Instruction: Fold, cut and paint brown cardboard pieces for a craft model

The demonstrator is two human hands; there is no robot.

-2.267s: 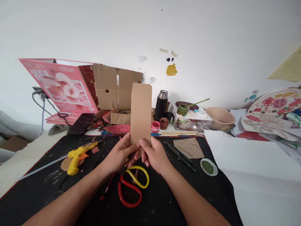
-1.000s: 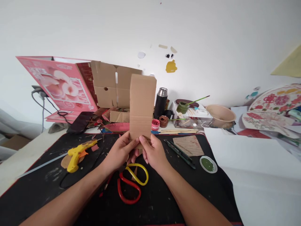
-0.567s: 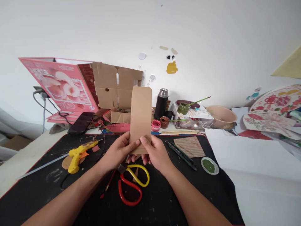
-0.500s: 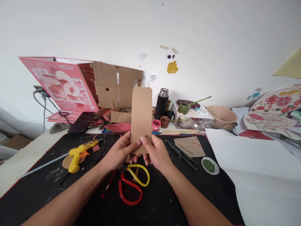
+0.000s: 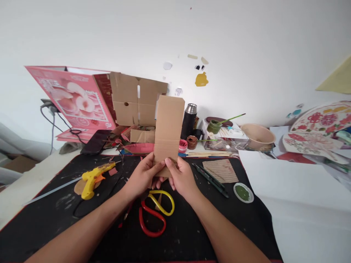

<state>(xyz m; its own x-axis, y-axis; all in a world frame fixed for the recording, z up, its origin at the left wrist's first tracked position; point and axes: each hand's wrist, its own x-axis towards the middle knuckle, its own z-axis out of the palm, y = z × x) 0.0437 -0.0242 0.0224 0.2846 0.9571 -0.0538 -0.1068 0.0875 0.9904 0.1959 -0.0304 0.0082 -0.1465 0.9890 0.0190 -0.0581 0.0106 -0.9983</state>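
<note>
A long brown cardboard strip [image 5: 169, 126] stands upright between my two hands, with faint crease lines across its lower half. My left hand [image 5: 144, 173] grips its lower left side, thumb on the front face and fingers behind. On the lower right, my right hand [image 5: 182, 177] pinches it the same way, the two thumb tips nearly meeting. Just below my hands lie scissors [image 5: 152, 221] with one red and one yellow handle loop; their blades are hidden under my left hand and wrist.
A yellow glue gun [image 5: 91, 179] lies at left on the black mat [image 5: 192, 233]. To the right are a dark green cutter-like tool [image 5: 211, 179], corrugated cardboard [image 5: 221, 170] and a lid with green paint [image 5: 243, 192]. Behind stand a black flask [image 5: 188, 122], paint jars and a pink box [image 5: 74, 100].
The top of the cardboard strip has shifted right and slightly up, and crease lines now show across its face. My hands keep their hold near its lower end.
</note>
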